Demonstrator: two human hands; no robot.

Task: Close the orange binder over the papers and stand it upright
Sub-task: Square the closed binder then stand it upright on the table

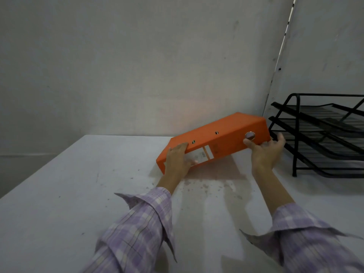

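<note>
The table (59, 194) is a matte white surface, a bit grubby, with dark specks and a faint pinkish stain patch near the middle. Behind it is a plain grey wall (118, 56), scuffed in places.

Left hand (177, 160) comes out of a lilac plaid shirt sleeve (137, 223), soft woven fabric with an unbuttoned, flared cuff. That hand is clamped on the lower left end of the orange binder (216, 138), fingers curled over the edge and the palm covering part of the white spine label (202, 154).

The binder itself is shut, a chunky lever-arch type with smooth orange board covers, two small metal rivets along the edge and a round metal-rimmed finger hole (249, 135) on the spine. It's tilted: left end low near the table, right end raised toward the back wall, spine facing the camera.

Right hand (266, 150) is at the binder's right end, just under the finger hole, thumb touching the spine and the fingers spread loosely around the far corner. Whether it's really gripping, I can't tell.

Just beside it on the far right is a black wire-mesh letter tray rack (325, 134), stacked tiers on thin metal frame legs.
</note>
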